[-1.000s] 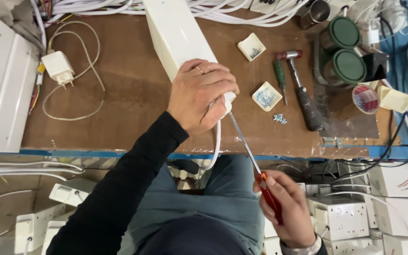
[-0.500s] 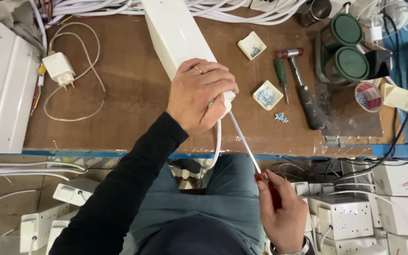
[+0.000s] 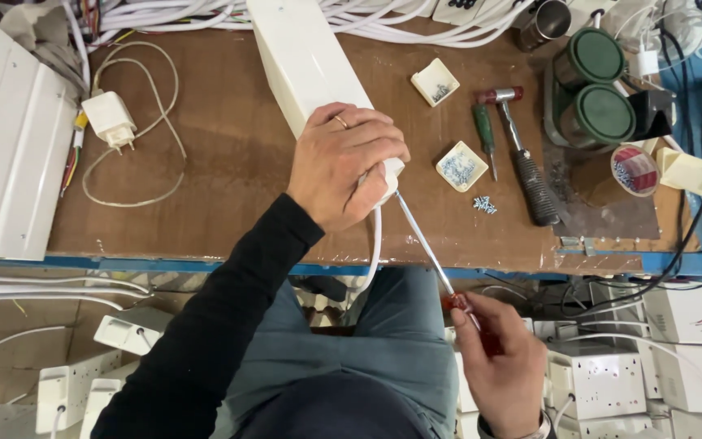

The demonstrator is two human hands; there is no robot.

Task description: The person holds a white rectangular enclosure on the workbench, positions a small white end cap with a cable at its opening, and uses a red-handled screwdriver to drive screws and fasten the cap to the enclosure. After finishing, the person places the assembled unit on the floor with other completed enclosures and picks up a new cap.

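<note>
A brown wooden bench (image 3: 229, 162) fills the upper part of the view, its near edge trimmed with a blue strip (image 3: 164, 266). A dark worn patch (image 3: 603, 215) marks its right near corner. Below the near edge, the floor (image 3: 10, 325) is brownish and crowded with white socket boxes (image 3: 603, 382). The light is even and soft, with faint shadows.

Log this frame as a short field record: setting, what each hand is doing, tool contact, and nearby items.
setting: brown workbench, seen from above
left hand: left hand clamps the near end of a long white box
right hand: right hand grips a red-handled screwdriver
tool contact: shaft tip meets the box end, beside a white cable
nearby: hammer, green screwdriver, two white screw trays, loose screws
</note>
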